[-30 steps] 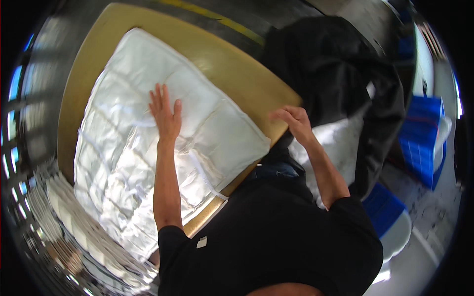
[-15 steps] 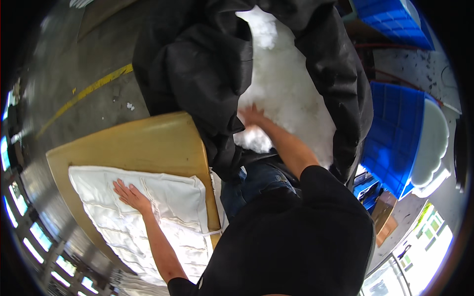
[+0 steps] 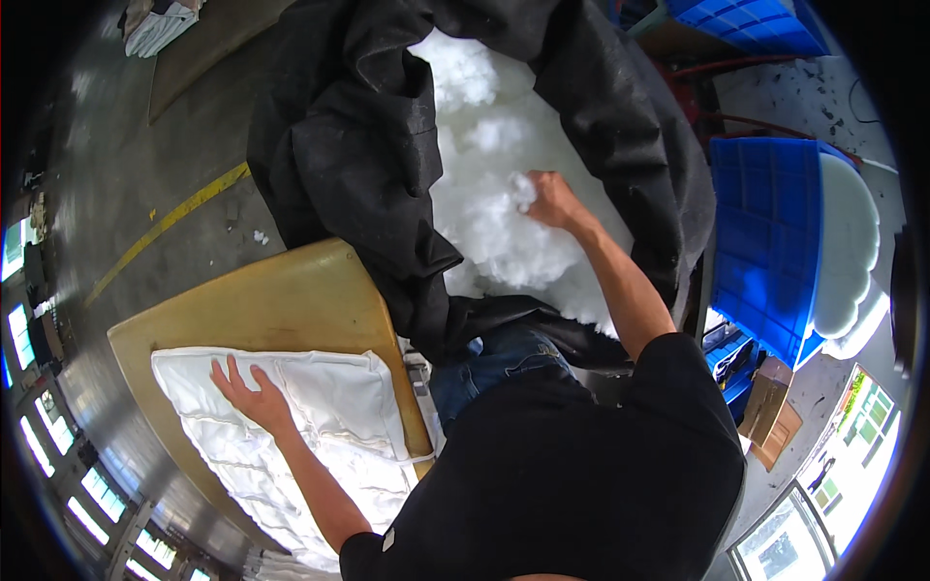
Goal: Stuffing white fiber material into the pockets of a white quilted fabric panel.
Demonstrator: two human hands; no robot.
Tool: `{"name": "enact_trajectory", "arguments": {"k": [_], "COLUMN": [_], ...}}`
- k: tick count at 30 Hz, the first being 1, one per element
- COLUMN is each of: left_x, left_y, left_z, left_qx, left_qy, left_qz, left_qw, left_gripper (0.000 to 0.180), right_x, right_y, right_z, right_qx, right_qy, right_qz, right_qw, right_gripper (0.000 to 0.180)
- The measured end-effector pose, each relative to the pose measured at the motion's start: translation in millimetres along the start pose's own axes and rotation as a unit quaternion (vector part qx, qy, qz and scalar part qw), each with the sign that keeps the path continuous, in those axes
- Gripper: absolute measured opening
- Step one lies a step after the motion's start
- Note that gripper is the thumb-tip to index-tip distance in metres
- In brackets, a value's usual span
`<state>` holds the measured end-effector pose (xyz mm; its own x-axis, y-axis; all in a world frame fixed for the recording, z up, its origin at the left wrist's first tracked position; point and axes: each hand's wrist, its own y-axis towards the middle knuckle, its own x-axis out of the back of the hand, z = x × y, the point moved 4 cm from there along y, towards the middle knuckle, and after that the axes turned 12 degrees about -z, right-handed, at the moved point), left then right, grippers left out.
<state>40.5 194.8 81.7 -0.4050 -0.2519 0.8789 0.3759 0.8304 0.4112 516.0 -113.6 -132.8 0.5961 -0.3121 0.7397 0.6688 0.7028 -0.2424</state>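
Observation:
My left hand [image 3: 248, 391] lies flat, fingers spread, on a white quilted cover [image 3: 320, 426] spread over a tan wooden table [image 3: 262, 300]. My right hand [image 3: 548, 198] reaches into a big black fabric sack [image 3: 339, 165] and closes on a clump of white fluffy stuffing [image 3: 484, 184]. The sack stands open beside the table's right edge, full of the white filling.
A blue plastic crate [image 3: 765, 242] holding white filling stands at the right, with small cardboard boxes [image 3: 770, 407] below it. A yellow line [image 3: 165, 228] crosses the grey concrete floor beyond the table. Folded cloth [image 3: 155, 24] lies far off at the top left.
My view has swung from the table toward the sack. My right hand left the table corner and reached into the stuffing, gripping a clump. My left hand stays pressed on the cover.

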Motion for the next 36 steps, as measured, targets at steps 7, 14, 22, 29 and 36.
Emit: {"name": "enact_trajectory", "arguments": {"k": [7,14,22,29,36], "left_x": [-113,-278,-291,-124,-12], "left_y": [-33,-103,-86,-65,-126], "left_z": [-310,-341,-289,-283,-106], "left_qx": [-0.192,-0.011,-0.014,0.031,0.15], "left_qy": [-0.498,-0.517,-0.286,-0.505,-0.193], "left_qz": [0.353,0.352,0.282,0.165,-0.094], "left_qw": [0.769,0.78,0.916,0.847,0.965], "left_gripper": [0.106,0.069,0.055,0.038,0.035], "right_x": [100,36,75,124,112], "right_y": [-21,-56,-103,-116,-82], "right_z": [96,7,-41,-4,82], "right_qx": [0.222,-0.031,-0.174,-0.169,-0.122], "right_qy": [0.113,0.453,0.541,0.548,0.521], "right_qz": [0.003,-0.101,-0.129,-0.124,0.003], "right_qw": [0.968,0.885,0.813,0.81,0.845], "right_gripper": [0.037,0.038,0.041,0.043,0.046]}}
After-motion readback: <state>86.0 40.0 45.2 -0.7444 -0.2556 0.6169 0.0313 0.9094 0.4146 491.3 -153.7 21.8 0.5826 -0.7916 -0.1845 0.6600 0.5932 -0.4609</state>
